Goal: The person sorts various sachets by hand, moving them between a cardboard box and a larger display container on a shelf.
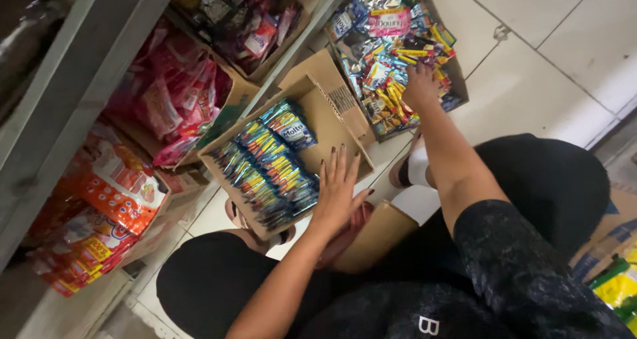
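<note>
Currently, the left hand (337, 186) is extended forward with the forearm angled up from the lower frame, palm down, fingers (343, 158) spread flat and released, gripping nothing. It rests on the near edge of an open cardboard box (317, 107) on the floor, touching the blue and yellow sachets (269, 166) packed in rows inside. The right hand (420, 87) reaches further out, arm nearly straight, into a second cardboard box (458, 90) holding mixed coloured sachets (385, 54). Its fingers press down among the packets; whether they grasp one cannot be told. Both boxes sit on the white tiled floor (531, 67), beside a metal shelf (86, 67) with red packets (169, 97).
</note>
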